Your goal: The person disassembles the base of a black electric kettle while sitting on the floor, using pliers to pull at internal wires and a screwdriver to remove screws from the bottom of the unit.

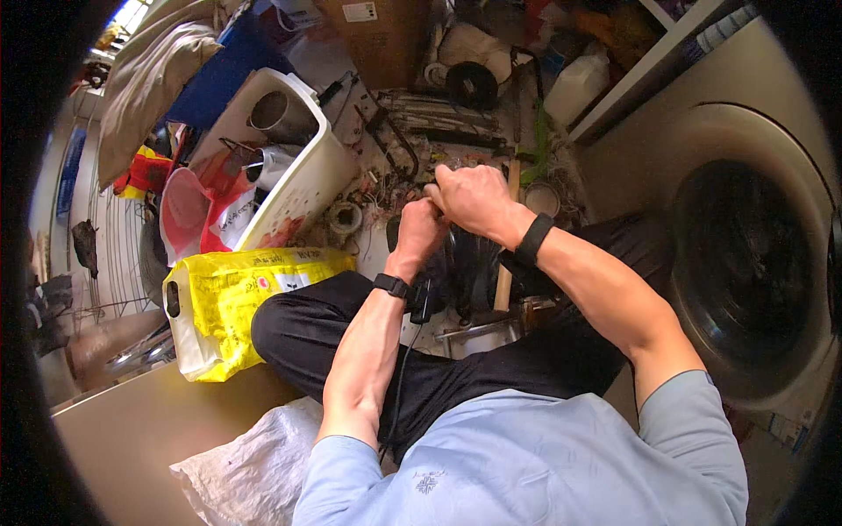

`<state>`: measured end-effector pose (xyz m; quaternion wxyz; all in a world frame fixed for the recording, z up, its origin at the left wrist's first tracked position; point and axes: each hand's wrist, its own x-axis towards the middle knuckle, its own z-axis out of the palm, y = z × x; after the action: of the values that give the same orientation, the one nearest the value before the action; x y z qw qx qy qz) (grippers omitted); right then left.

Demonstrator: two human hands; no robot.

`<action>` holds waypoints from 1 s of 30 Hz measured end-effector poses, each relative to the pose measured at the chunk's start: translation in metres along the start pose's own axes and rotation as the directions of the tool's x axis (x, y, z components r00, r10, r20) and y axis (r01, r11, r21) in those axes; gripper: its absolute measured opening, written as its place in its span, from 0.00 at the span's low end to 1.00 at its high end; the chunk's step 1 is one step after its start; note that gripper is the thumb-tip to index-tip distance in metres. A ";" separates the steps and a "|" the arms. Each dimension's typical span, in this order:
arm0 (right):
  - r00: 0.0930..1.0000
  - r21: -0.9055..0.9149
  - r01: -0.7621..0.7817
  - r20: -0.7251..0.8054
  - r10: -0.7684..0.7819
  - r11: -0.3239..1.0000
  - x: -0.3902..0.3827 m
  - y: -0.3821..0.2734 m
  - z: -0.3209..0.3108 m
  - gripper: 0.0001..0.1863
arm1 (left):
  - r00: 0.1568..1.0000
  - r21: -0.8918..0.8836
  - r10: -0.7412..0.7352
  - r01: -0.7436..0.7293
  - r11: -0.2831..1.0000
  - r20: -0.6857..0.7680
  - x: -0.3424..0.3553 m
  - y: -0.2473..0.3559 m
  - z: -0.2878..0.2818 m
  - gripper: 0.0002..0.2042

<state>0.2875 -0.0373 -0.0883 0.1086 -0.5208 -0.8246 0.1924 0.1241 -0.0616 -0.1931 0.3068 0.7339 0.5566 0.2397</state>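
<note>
My left hand point(419, 228) and my right hand point(467, 195) are curled close together above the littered floor between my legs, the right slightly higher. Their fingertips are turned away from me, so what they grip is hidden. Beneath them are dark objects too shadowed to name, a black device point(424, 301) with a cord, and a wooden handle point(503, 285) just right of them.
A white bin point(316, 140) of assorted items and a yellow bag point(224, 316) lie left, a washing machine point(658, 131) stands right. Tools point(438, 123), a white jug point(579, 83) and a cardboard box point(377, 35) are ahead. A white cloth point(237, 465) lies lower left.
</note>
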 end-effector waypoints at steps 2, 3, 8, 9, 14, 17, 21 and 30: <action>0.992 0.054 0.093 -0.085 -0.088 0.994 0.000 0.003 0.007 0.12 | 0.999 -0.144 -0.048 0.049 0.988 0.014 -0.002 -0.004 0.000 0.07; 0.969 0.087 0.187 -0.180 -0.169 0.978 0.001 0.010 0.009 0.12 | 0.996 -0.288 -0.082 0.088 0.954 0.031 0.003 0.000 0.000 0.07; 0.929 0.125 0.336 -0.205 -0.307 0.933 -0.006 0.034 0.003 0.14 | 0.991 -0.278 0.056 -0.020 0.960 0.122 0.012 0.016 -0.002 0.07; 0.969 0.075 0.235 -0.096 -0.228 0.969 -0.005 0.025 -0.005 0.15 | 0.990 -0.246 0.058 -0.024 0.969 0.132 0.010 0.014 -0.002 0.07; 0.997 -0.048 0.067 -0.024 -0.068 0.997 0.008 -0.003 -0.007 0.23 | 0.992 -0.441 -0.086 0.117 0.890 0.091 0.007 -0.036 0.015 0.07; 0.999 -0.036 0.008 -0.051 -0.010 0.999 0.003 0.020 -0.003 0.21 | 0.988 -0.313 0.026 0.023 0.949 0.152 0.020 0.000 0.007 0.07; 0.992 0.014 0.125 -0.039 -0.124 0.992 0.008 0.038 -0.003 0.17 | 0.968 -0.116 0.185 -0.167 0.979 0.167 0.022 0.012 -0.007 0.07; 0.999 -0.024 -0.015 -0.030 0.014 1.000 0.001 0.018 -0.009 0.19 | 0.998 -0.097 0.059 -0.058 0.994 0.012 0.010 0.017 0.008 0.07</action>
<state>0.3046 -0.0275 -0.0882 0.1131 -0.5310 -0.8214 0.1751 0.1437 -0.0571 -0.1868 0.3388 0.7360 0.5204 0.2698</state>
